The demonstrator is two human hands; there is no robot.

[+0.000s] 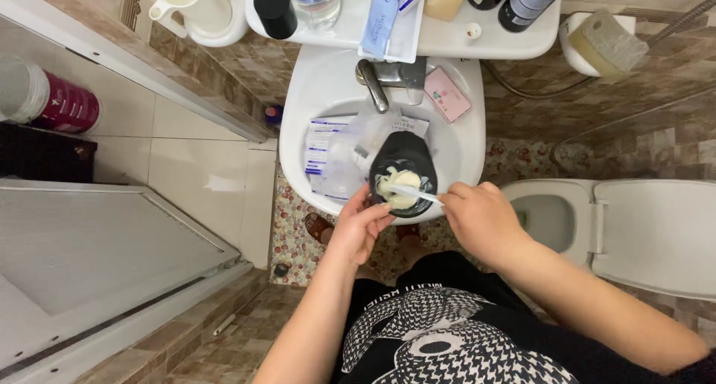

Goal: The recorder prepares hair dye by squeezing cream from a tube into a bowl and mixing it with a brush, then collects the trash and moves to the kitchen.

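Here, black bowl [403, 172] apparently rests in left hand [359, 224].

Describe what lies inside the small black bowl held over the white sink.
The small black bowl holds a pale cream paste, with a thin white stick from the right hand resting in it. The left hand steadies the rim. The paste covers the bowl's bottom.

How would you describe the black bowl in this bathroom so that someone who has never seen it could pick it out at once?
Start at the white sink below the crowded shelf. The black bowl sits over the basin's front edge, just below the metal tap, steadied by the left hand, while the right hand holds a thin white stick into it. It is the only dark item in the basin and holds a pale creamy mass.
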